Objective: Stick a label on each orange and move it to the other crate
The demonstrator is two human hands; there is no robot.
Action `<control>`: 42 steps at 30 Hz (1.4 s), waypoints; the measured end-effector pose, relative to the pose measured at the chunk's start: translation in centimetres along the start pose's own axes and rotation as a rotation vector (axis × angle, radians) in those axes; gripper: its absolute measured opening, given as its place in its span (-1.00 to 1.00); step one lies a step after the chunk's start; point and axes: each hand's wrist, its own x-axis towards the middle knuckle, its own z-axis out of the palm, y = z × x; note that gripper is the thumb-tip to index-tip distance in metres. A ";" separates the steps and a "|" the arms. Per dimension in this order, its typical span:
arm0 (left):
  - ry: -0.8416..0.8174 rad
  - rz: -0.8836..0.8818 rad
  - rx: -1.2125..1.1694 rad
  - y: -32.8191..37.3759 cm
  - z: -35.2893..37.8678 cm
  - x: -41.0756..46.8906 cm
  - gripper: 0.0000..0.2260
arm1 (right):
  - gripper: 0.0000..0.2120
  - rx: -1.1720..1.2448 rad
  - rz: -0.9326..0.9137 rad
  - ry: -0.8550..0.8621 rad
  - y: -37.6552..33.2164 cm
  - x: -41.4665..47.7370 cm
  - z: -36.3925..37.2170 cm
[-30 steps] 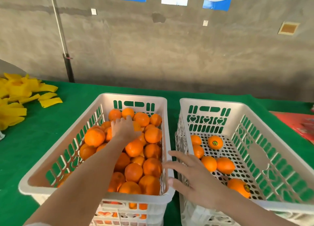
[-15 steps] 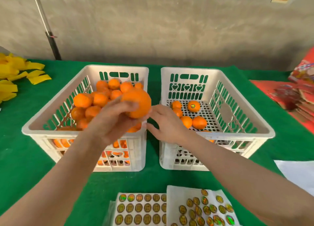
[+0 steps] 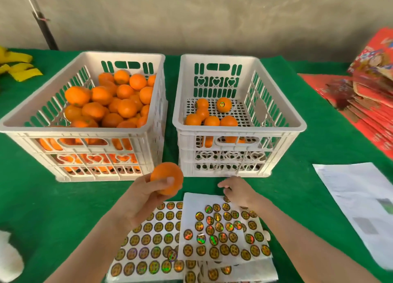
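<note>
The left hand (image 3: 142, 200) grips the orange (image 3: 167, 176), at nine o'clock from the right hand (image 3: 240, 192), whose fingers (image 3: 223, 185) curl onto the label sheet (image 3: 190, 206), pinch unclear.

1. Cannot tell whether pinching a label: right hand (image 3: 239, 190), fingers (image 3: 223, 184) curled down on the upper sticker sheet (image 3: 191, 200).
2. Hidden in part beneath it, the lower sticker sheet (image 3: 139, 245); both cut off by the bottom edge.
3. Near side of the held orange (image 3: 168, 174) covered by the left hand (image 3: 142, 200).
4. Only slivers of the lower oranges (image 3: 93, 158) through the left crate's (image 3: 70, 129) wall slots.
5. Undersides of 3 near oranges (image 3: 211, 121) behind the right crate's (image 3: 238, 132) front rim.
6. Bottom left on the counter (image 3: 63, 208), a blurred white thing (image 3: 9, 259), cut off.
</note>
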 end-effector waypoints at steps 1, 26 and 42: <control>0.007 -0.013 0.021 -0.4 0.2 0.3 -0.29 | -0.66 -0.016 0.007 -0.052 0.4 0.1 -0.1; -0.164 -0.120 0.915 -1.6 4.2 5.3 -0.40 | -0.81 0.804 -0.009 -0.209 1.3 -4.4 -3.8; -0.139 -0.103 1.018 -2.6 4.3 6.8 -0.41 | -0.70 -0.179 -0.024 -0.436 1.9 -6.9 -2.5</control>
